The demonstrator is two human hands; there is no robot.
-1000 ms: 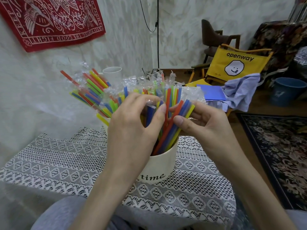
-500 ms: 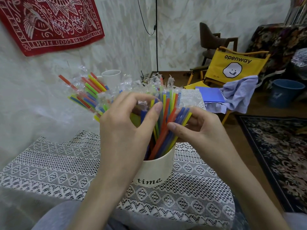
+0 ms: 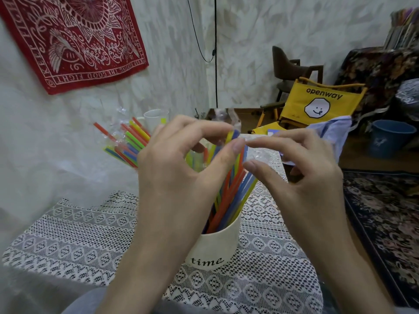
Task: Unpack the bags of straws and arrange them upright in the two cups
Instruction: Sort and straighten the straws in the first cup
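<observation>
A cream cup (image 3: 215, 248) marked "time" stands on the lace-covered table (image 3: 68, 234), full of coloured straws (image 3: 229, 198) in clear wrappers, fanned upward. My left hand (image 3: 176, 177) curls over the straw tops, thumb and forefinger pinching a straw end. My right hand (image 3: 299, 175) pinches a crinkled clear wrapper (image 3: 256, 155) at the same spot, fingertips nearly touching the left thumb. More wrapped straws (image 3: 127, 141) splay out to the left behind my left hand. A second white cup (image 3: 156, 116) stands further back, partly hidden.
A white wall with a red cloth (image 3: 74, 39) runs along the left. Beyond the table's right edge are a yellow folding chair (image 3: 315, 105), a blue bucket (image 3: 390, 137) and a patterned rug (image 3: 385, 223). My knee (image 3: 74, 302) is at the table's near edge.
Both hands rose from the middle of the straw bundle to its tops. The right hand now pinches a clear wrapper instead of straw shafts. The view has tilted down a little.
</observation>
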